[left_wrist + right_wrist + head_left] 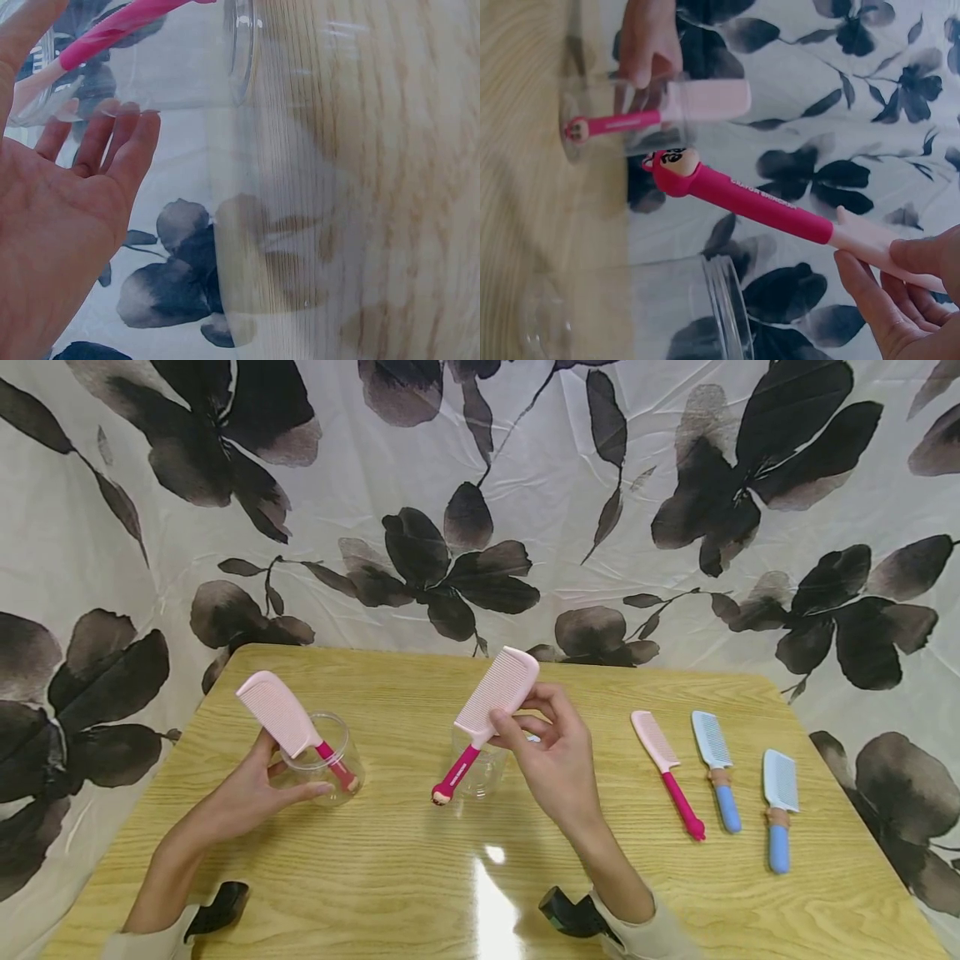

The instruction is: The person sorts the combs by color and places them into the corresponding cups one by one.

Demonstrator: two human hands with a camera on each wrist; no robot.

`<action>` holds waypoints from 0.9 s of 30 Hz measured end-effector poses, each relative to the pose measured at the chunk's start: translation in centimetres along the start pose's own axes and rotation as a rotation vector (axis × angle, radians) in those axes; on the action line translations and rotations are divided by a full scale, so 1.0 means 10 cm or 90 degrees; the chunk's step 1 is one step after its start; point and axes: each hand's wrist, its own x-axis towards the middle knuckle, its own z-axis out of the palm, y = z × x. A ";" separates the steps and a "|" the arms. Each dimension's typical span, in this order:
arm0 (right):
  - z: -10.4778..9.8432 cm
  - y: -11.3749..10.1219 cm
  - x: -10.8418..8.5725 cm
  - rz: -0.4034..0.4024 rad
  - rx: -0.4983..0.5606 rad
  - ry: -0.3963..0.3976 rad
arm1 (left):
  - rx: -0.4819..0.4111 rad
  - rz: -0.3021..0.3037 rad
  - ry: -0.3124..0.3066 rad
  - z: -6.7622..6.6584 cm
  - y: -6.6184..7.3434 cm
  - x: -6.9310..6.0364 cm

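The right hand [555, 764] pinches a pink comb [486, 703] partly covering a clear cup [483, 778], while the left hand [243, 793], fingers partly hidden, grips a second cup [351, 752]

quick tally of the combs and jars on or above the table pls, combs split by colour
Pink combs: 3 (one standing in the left jar, one in the right hand, one on the table)
Blue combs: 2 (both on the table, at right)
Clear jars: 2 (the left jar and the middle jar)
Total: 7
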 end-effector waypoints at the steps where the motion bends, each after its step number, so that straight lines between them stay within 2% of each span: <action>1: 0.02 0.01 0.00 0.000 0.004 -0.002 | 0.001 -0.003 0.000 0.00 0.00 0.00; 9: 0.20 0.03 0.03 -0.002 0.032 -0.016 | -0.005 -0.006 -0.003 0.00 0.00 0.00; 17: 0.38 0.09 0.07 -0.012 0.075 0.010 | -0.005 0.004 0.000 0.01 -0.02 -0.01; 27: 0.61 0.16 0.12 -0.060 0.138 0.026 | -0.012 -0.015 -0.005 0.00 -0.01 0.00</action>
